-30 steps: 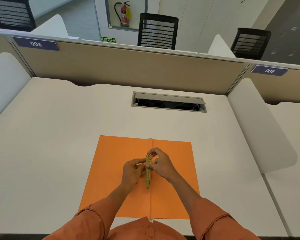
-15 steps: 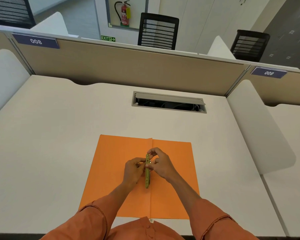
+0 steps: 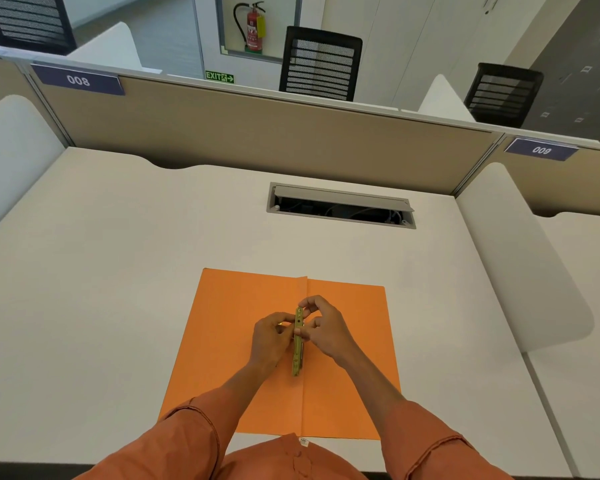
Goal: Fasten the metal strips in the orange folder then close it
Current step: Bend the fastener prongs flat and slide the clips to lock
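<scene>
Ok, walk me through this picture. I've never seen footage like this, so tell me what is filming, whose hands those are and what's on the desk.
There is no machine here. A person wears a wide-angle camera on the head, and it looks forward and down, so you see their own arms in orange sleeves. The left hand and right hand meet over an orange folder that lies open and flat on a white desk. Along the folder's centre fold runs a thin metal strip, and the fingers of both hands pinch its upper part from either side. Farther back, a cable hatch is set into the desk. Behind the beige partition stand black office chairs, and a fire extinguisher hangs on the far wall.
</scene>
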{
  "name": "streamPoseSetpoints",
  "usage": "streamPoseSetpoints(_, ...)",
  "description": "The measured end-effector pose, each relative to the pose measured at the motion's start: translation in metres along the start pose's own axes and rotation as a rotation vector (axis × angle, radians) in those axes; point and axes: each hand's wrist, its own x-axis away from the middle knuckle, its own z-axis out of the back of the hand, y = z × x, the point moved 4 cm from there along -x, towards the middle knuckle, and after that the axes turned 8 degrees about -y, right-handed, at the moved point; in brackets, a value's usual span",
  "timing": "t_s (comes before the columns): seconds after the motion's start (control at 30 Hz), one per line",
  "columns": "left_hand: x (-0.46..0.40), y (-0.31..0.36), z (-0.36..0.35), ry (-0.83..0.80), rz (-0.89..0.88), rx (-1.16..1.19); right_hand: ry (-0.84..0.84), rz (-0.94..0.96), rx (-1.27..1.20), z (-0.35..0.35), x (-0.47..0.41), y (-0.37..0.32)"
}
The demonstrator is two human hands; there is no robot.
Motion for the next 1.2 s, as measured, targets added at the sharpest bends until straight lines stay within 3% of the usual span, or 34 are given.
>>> streamPoseSetpoints(0.77, 0.0037, 0.0044, -0.0029, -0.023, -0.084, -0.196, 0.03, -0.03, -0.04, 0.002, 0.0022, 0.0045)
streamPoseSetpoints(1.2, 0.0051, 0.0048, -0.0013, -0.015, -0.064, -0.134, 0.035, -0.047, -0.038, 0.0021, 0.0017, 0.0029)
